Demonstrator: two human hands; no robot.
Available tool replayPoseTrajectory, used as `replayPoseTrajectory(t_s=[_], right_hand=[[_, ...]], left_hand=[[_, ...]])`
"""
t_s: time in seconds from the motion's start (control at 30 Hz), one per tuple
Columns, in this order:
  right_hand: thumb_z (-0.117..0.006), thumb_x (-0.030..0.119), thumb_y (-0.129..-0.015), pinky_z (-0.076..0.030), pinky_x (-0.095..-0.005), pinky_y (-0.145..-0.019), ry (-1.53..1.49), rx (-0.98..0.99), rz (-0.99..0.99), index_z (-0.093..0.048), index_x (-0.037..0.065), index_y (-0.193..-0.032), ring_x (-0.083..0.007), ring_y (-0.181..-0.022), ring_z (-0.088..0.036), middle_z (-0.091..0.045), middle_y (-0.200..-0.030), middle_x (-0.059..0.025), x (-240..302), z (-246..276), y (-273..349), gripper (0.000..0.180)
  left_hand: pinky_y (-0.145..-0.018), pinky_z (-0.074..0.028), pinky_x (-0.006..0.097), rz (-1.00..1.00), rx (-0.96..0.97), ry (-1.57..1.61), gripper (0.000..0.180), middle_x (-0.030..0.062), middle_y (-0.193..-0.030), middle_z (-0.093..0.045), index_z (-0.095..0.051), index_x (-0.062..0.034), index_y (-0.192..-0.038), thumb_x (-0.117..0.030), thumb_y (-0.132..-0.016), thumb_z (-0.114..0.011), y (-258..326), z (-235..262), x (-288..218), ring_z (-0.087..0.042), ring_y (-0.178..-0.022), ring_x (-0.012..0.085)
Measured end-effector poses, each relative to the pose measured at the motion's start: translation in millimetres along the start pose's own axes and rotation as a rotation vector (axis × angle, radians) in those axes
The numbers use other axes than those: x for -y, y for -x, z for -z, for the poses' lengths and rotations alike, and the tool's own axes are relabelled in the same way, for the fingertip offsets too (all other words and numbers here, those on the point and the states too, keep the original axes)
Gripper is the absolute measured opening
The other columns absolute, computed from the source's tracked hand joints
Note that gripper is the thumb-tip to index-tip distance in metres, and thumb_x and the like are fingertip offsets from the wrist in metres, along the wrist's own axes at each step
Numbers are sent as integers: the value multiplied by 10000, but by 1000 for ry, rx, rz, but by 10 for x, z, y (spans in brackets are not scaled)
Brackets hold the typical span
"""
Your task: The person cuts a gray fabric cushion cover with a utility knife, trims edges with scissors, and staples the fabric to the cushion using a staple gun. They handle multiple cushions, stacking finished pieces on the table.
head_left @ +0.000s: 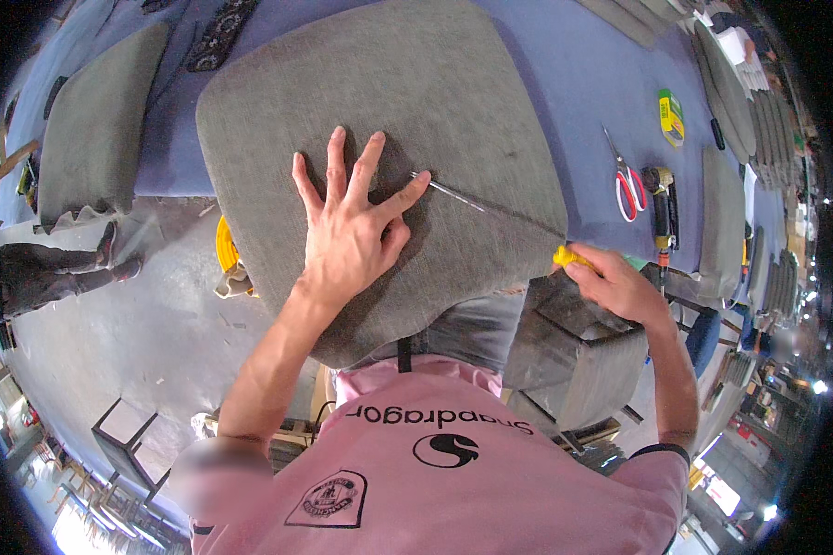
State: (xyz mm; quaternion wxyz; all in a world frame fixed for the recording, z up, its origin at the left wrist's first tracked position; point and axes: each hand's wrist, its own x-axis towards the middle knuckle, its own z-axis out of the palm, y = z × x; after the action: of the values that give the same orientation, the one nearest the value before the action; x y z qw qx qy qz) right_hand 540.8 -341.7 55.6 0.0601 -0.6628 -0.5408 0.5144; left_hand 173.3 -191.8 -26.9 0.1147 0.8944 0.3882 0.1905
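A large grey-green upholstered seat pad lies before me, its near edge against my body. My left hand rests on its fabric, fingers spread, with the index fingertip beside a thin metal shaft. That shaft runs across the pad to a yellow handle at the pad's right edge, and looks like part of a long screwdriver. Closed round the handle is my right hand. The shaft's tip is close to my left index finger; whether it pierces the fabric, I cannot tell.
On the blue-covered table, to the right, lie red-and-white scissors, a yellow-green box and a black-and-yellow air tool. Another grey pad sits at the left. A person's legs show beyond the floor, near a chair frame.
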Motion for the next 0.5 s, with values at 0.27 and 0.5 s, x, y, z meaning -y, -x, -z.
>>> replayPoseTrajectory(t_s=[0.27,0.5], right_hand=[[-808,295,-1004,-564,-410,-674,425,-573,228,-751,56,-1195,-338,-793,-757,-767,-934,-138,209,-359,156,312],[-599,335,-1153,-485,-301,-589,-746,106,-169,-666,93,-1331,-94,-622,-577,-663,-798,-23,73,-553,184,308]], left_hand=[[-1223,-130,866,-27,-23,0,638,147,-1725,-392,-739,-436,-1441,-230,-839,-781,47,-11,39,-237,-1643,509],[-1236,-129,854,-29,-44,21,592,150,-1727,-405,-774,-418,-1398,-227,-838,-757,51,-23,34,-244,-1642,511]])
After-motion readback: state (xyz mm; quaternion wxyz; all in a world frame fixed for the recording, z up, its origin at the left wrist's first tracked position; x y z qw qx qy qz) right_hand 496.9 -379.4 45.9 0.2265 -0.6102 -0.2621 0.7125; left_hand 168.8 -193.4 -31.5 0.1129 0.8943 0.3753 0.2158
